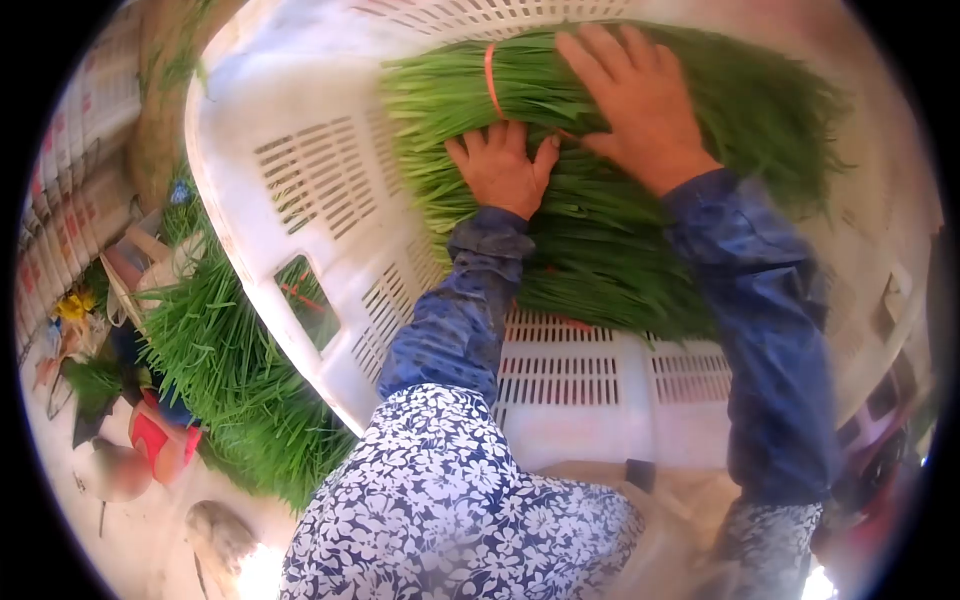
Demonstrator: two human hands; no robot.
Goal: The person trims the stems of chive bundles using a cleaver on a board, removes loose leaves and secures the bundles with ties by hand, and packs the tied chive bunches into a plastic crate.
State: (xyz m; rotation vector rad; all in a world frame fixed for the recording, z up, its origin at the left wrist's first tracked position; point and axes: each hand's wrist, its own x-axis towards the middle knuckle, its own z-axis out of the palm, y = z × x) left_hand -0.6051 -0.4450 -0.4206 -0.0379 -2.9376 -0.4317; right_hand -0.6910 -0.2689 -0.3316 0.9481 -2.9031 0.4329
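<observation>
Bundles of long green leaves that look like garlic chives point(600, 215) lie side by side in a white plastic basket point(235, 150). An orange-red band point(492, 80) circles the far bundle. My left hand point(500, 172) rests on the bundles near their paler ends, fingers spread, just below that band. Further right, my right hand point(648, 115) lies across the leaves with its fingers stretched out and its thumb pointing toward my left hand. Neither hand is closed around a bundle. Parts of the leaves under both palms are hidden.
Outside the basket on the left is a large heap of loose green leaves point(250, 370). Beyond it lie a red item point(163, 438), a yellow item point(75, 303) and stacked printed packaging point(75, 200). The basket has slotted walls and a handle hole.
</observation>
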